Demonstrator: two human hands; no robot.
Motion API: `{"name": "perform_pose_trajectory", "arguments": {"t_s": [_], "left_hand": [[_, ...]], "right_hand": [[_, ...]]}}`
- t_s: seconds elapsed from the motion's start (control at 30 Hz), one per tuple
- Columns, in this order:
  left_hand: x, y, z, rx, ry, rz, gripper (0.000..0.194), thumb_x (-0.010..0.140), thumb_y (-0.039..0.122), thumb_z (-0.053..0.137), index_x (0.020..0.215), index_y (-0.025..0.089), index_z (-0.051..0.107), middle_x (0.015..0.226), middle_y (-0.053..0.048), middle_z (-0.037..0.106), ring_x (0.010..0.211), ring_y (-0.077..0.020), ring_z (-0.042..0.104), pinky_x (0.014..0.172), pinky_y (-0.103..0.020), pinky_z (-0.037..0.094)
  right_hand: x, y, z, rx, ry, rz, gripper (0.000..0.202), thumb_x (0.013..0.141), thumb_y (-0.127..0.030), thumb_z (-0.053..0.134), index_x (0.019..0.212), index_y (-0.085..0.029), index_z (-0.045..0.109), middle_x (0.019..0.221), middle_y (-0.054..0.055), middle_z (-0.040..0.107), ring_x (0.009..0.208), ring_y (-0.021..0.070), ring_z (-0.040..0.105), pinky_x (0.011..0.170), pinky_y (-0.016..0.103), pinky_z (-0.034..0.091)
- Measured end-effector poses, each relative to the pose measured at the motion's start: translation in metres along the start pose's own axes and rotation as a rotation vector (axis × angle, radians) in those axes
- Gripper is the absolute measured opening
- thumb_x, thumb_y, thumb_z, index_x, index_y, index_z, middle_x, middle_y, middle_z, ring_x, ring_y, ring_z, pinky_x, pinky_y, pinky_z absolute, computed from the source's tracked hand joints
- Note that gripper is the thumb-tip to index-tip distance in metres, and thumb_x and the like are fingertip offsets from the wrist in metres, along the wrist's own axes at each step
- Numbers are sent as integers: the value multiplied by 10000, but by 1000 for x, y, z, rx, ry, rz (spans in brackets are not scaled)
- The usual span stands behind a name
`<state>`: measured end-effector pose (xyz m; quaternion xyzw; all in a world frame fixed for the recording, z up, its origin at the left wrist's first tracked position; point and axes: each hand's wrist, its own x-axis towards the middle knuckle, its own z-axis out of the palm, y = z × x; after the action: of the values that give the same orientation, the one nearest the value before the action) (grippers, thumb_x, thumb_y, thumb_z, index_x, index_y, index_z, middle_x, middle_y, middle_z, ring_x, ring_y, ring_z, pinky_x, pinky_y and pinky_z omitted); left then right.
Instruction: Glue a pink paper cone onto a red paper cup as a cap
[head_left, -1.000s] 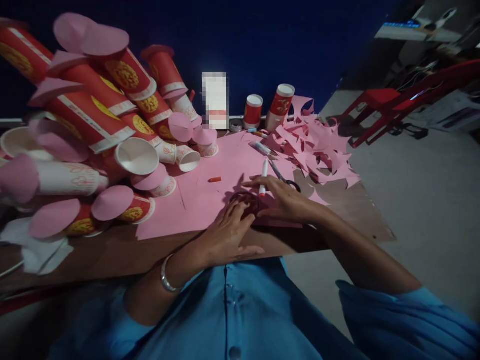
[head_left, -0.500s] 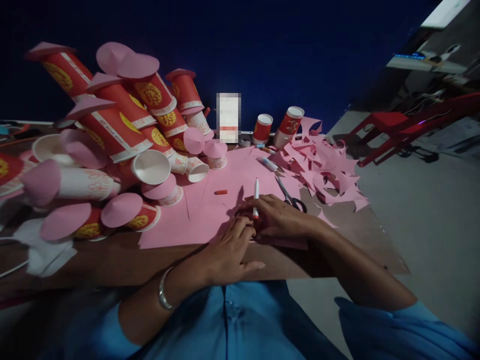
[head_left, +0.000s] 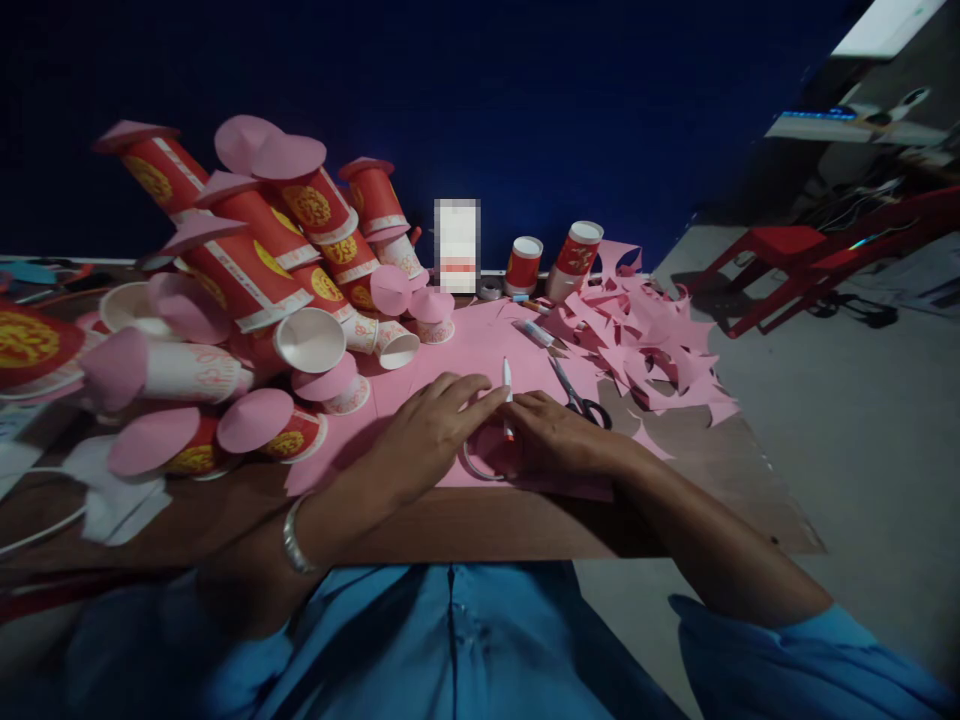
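My right hand (head_left: 555,430) is closed around a white marker pen (head_left: 508,390) with an orange-red end, held nearly upright over the pink paper sheet (head_left: 480,340). Under and beside that hand lies a round ring (head_left: 480,472) with a pale rim; its right part is hidden. My left hand (head_left: 439,430) reaches over the sheet from the left, fingers stretched out and thumb close to the marker. Whether the thumb touches the pen I cannot tell. Scissors (head_left: 577,395) with dark handles rest just beyond my right hand.
Red and white paper cups (head_left: 300,205) with pink paper cones are piled at the left. Pink paper scraps (head_left: 652,335) lie at the right. Two red cups (head_left: 525,265) and a blurred-out upright panel (head_left: 457,245) stand at the back. A red chair (head_left: 780,260) is beyond the table (head_left: 712,500).
My left hand has moved left and away from me, its fingers straightening, which uncovers part of the ring. It now covers the orange cap. My right hand keeps the marker in nearly the same place.
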<state>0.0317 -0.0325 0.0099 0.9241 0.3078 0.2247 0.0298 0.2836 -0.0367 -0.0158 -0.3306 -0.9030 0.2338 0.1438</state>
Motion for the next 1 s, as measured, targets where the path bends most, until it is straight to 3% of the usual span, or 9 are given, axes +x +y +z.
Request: {"name": "perform_pose_trajectory", "arguments": {"t_s": [0.13, 0.2, 0.27, 0.37, 0.53, 0.6, 0.67, 0.83, 1.0], "left_hand": [[40, -15, 14, 156, -106, 188, 361, 1018, 135, 590, 1345, 257, 683, 1322, -126, 671, 1129, -248, 598, 906, -378, 563], [53, -20, 19, 193, -159, 201, 171, 1018, 169, 609, 1097, 185, 759, 1173, -129, 695, 1059, -243, 600, 832, -344, 541], [58, -25, 20, 218, -182, 199, 172, 1022, 152, 585, 973, 161, 750, 1061, -115, 689, 990, -227, 601, 767, -318, 515], [49, -35, 10, 240, -149, 169, 210, 1033, 135, 537, 959, 151, 733, 1026, -106, 689, 948, -221, 621, 732, -317, 510], [12, -47, -14, 170, 44, -92, 200, 1008, 127, 546, 963, 164, 738, 974, -93, 717, 957, -237, 677, 799, -353, 559], [-2, -41, -21, -24, 238, -215, 131, 992, 166, 615, 973, 178, 743, 1012, -79, 753, 1008, -228, 710, 860, -345, 585], [-12, -30, -23, -258, 339, -365, 66, 964, 216, 700, 982, 215, 764, 996, -34, 782, 999, -200, 735, 921, -332, 603], [-26, -7, -14, -599, 339, -570, 84, 906, 271, 798, 962, 208, 790, 986, -44, 816, 933, -189, 772, 831, -311, 651], [-31, -9, 2, -690, 318, -521, 84, 911, 224, 781, 993, 205, 784, 1017, -48, 808, 1021, -194, 770, 921, -333, 635]], "right_hand": [[3, 1, 1, -1, -34, 71, 860, 726, -271, 906, 1481, -192, 502, 1434, 199, 618, 1319, 392, 576, 1096, 588, 487], [4, -1, -1, 19, -71, 128, 836, 754, -299, 903, 1489, -201, 515, 1409, 186, 638, 1314, 395, 577, 1094, 592, 490], [4, -4, -5, 48, -94, 153, 864, 788, -309, 889, 1542, -232, 474, 1429, 168, 632, 1340, 391, 562, 1115, 593, 478], [2, -6, -7, 109, -89, 147, 1008, 826, -265, 856, 1659, -319, 291, 1547, 133, 564, 1425, 371, 504, 1167, 592, 438], [-3, -3, -3, 192, -71, 149, 1220, 843, -249, 845, 1698, -425, -7, 1592, 80, 534, 1498, 340, 435, 1226, 595, 383], [-5, -1, -1, 196, -67, 184, 1217, 842, -275, 851, 1695, -447, 0, 1589, 87, 515, 1478, 347, 456, 1206, 598, 411], [-7, 1, 0, 187, -73, 208, 1170, 851, -299, 846, 1695, -451, 50, 1575, 102, 506, 1445, 354, 486, 1180, 599, 440], [-7, 4, 1, 149, -102, 210, 1100, 863, -326, 831, 1691, -441, 116, 1561, 91, 534, 1436, 364, 485, 1170, 612, 441], [-5, 6, 2, 88, -91, 193, 1013, 849, -371, 848, 1670, -364, 256, 1503, 115, 598, 1353, 364, 556, 1136, 600, 453]]}}
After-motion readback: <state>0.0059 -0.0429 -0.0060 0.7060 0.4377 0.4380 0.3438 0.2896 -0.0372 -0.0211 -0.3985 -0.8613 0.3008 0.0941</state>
